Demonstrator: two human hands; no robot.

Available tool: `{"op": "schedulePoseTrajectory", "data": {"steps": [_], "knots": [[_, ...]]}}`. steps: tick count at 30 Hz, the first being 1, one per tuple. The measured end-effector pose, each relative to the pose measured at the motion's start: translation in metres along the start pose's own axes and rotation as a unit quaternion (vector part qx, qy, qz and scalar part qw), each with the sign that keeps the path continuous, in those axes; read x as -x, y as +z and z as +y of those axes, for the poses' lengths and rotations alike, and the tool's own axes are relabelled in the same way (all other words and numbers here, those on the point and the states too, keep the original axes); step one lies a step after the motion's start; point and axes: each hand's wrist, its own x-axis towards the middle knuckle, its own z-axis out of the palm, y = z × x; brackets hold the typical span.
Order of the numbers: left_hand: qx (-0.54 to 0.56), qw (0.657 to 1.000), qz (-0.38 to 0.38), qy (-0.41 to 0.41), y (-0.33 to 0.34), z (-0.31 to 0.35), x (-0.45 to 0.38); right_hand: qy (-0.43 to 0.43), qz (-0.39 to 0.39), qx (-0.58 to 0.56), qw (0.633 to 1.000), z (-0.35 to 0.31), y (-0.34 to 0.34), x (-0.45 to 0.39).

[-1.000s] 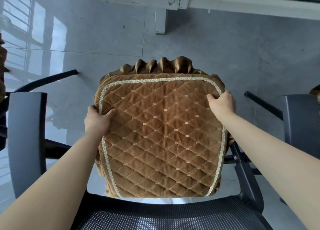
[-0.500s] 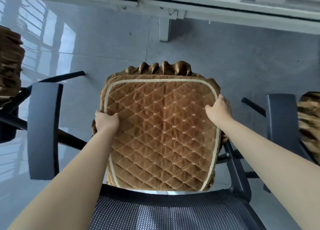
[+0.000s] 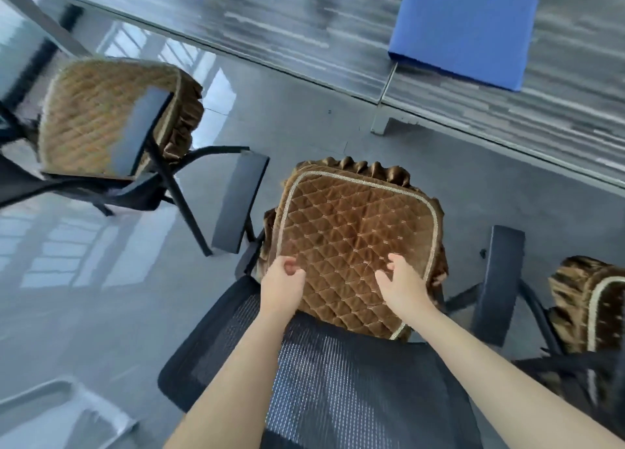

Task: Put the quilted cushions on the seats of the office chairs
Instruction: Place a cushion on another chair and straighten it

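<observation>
Cushion (image 3: pixel 355 245) lying on the chair (image 3: pixel 338 374) seat, left hand (image 3: pixel 282 288) and right hand (image 3: pixel 402 288) released, fingers loosely curled above it; apparently soft, light, best gripped by its side edges.

A glossy grey tiled floor (image 3: pixel 304 117) carries three black office chairs. The middle chair, with a black mesh backrest (image 3: pixel 338 374), bears a brown quilted cushion with pale cord trim (image 3: pixel 355 232) flat on its seat. The left chair (image 3: pixel 169 178) holds a similar brown quilted cushion (image 3: pixel 91 117), and the right chair (image 3: pixel 500 279) another (image 3: pixel 588 306). A grey desk leg (image 3: pixel 382 120) stands on the floor beyond.
</observation>
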Motion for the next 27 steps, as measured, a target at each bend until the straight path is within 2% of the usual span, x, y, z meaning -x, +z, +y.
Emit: {"op": "schedulePoseTrajectory", "data": {"steps": [5,9,16,23,27], "knots": [[0.071,0.996,0.042,0.025,-0.063,-0.02,0.071,-0.093,-0.059,0.045,0.993,-0.057,0.024,0.089],[0.114,0.989,0.081,0.049,-0.114,-0.05,0.113,-0.167,-0.074,0.072,0.981,-0.096,0.043,0.146],[0.197,0.969,0.144,0.048,-0.222,-0.157,0.169,-0.248,-0.075,0.064,0.964,-0.18,0.114,0.235],[0.251,0.931,0.263,-0.017,-0.32,-0.282,0.198,-0.263,-0.099,0.046,0.959,-0.238,0.205,0.291],[0.295,0.901,0.312,-0.062,-0.36,-0.33,0.208,-0.286,-0.125,0.089,0.946,-0.272,0.251,0.312]]}}
